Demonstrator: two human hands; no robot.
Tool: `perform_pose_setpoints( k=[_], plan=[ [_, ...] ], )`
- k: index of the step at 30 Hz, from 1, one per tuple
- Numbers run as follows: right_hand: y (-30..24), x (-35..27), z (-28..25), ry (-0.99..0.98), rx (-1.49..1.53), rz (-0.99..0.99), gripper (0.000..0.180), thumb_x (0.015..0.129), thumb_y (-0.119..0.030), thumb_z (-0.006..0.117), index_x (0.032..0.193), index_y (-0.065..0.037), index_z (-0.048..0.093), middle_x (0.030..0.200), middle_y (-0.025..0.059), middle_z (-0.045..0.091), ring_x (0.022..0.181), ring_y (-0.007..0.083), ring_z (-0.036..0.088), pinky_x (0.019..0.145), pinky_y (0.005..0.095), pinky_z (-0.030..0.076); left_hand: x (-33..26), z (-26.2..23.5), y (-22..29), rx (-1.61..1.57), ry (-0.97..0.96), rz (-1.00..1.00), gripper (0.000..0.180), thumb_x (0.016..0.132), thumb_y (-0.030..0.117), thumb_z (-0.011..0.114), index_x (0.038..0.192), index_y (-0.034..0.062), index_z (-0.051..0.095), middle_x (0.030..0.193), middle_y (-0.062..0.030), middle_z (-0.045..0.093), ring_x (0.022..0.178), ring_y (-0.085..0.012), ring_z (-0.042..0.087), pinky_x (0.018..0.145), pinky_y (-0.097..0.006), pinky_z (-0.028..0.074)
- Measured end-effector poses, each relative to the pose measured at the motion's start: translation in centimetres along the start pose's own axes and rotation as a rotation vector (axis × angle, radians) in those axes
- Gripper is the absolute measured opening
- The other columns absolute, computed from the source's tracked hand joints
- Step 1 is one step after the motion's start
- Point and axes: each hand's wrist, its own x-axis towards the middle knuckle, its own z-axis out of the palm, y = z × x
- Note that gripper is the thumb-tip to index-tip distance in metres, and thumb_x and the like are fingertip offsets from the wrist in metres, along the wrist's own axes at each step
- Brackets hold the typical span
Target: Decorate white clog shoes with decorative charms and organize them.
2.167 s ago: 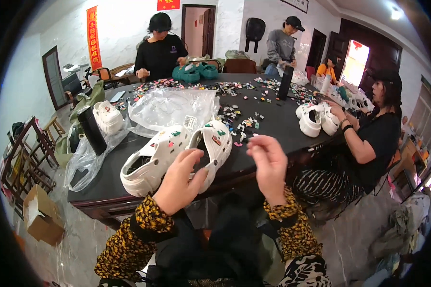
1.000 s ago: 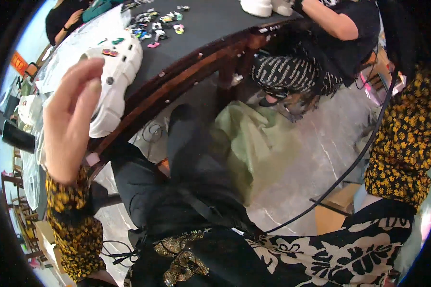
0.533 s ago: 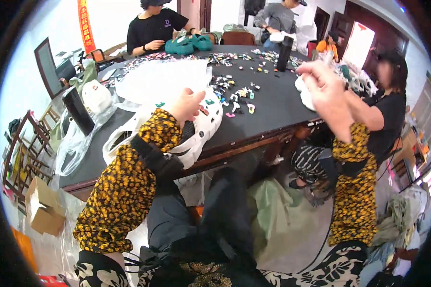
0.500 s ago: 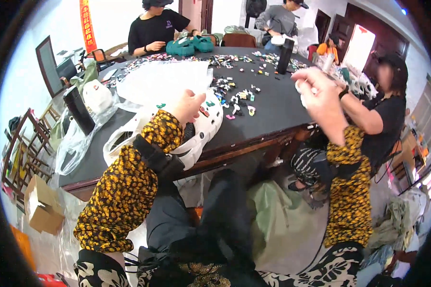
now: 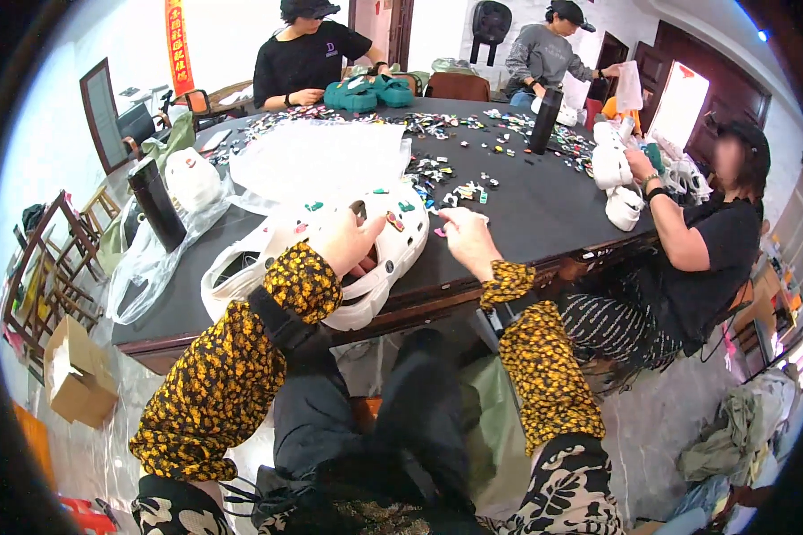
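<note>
At the table's near edge, my left hand [image 5: 352, 239] grips a white clog [image 5: 409, 242], its fingers inside the opening and its thumb on top. Small charms sit in the clog's holes, among them a red one [image 5: 394, 222] and a green one [image 5: 406, 206]. Another white clog [image 5: 232, 272] lies to its left. Just right of the clog's toe, my right hand [image 5: 469, 241] is held low over the table with fingertips pinched together. Something small and pale shows at the fingertips, too small to name. Beyond it are scattered small colourful charms [image 5: 433, 171].
On the dark table [image 5: 517, 209] lie a white plastic sheet [image 5: 321, 156] and a clear bag [image 5: 138, 276]. Black bottles [image 5: 156, 205] [image 5: 545, 120] stand left and far right. Co-workers sit around, one at right handling white clogs [image 5: 610, 165], another behind green clogs [image 5: 366, 94].
My right hand has come down from its raised place at the right to beside the clog's toe. My left hand stays at the clog. The whole view has shifted slightly.
</note>
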Motion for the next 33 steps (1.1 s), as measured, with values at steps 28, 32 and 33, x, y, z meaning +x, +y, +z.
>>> perform_pose_setpoints(
  k=[28, 32, 33],
  plan=[
    [-1.4, -5.2, 1.0, 0.073, -0.131, -0.138, 0.009, 0.078, -0.007, 0.059, 0.085, -0.003, 0.063, 0.089, 0.0107, 0.059, 0.088, 0.0306, 0.052, 0.082, 0.0388, 0.04, -10.4, 1.5, -6.3, -0.233, 0.233, 0.384, 0.034, 0.09, 0.024, 0.054, 0.082, -0.0086, 0.058, 0.072, -0.0231, 0.059, 0.068, -0.0291, 0.06, 0.062, -0.037, 0.044],
    [-2.8, -5.6, 1.2, 0.089, -0.205, -0.109, 0.01, 0.079, -0.003, 0.056, 0.088, -0.002, 0.061, 0.09, 0.01, 0.059, 0.088, 0.03, 0.051, 0.081, 0.0377, 0.041, -10.5, 2.7, -8.9, -0.47, 0.14, 0.322, 0.036, 0.092, 0.025, 0.052, 0.085, -0.009, 0.061, 0.074, -0.0136, 0.063, 0.07, -0.0152, 0.058, 0.063, -0.032, 0.044],
    [-2.7, -5.7, 0.8, 0.102, -0.216, -0.082, 0.011, 0.08, -0.002, 0.055, 0.088, -0.002, 0.061, 0.091, 0.0103, 0.059, 0.088, 0.0299, 0.051, 0.081, 0.0378, 0.041, -10.5, 2.8, -8.5, -0.428, 0.115, 0.319, 0.036, 0.092, 0.025, 0.052, 0.088, -0.0091, 0.061, 0.078, -0.011, 0.064, 0.074, -0.0125, 0.058, 0.065, -0.029, 0.045]
  ],
)
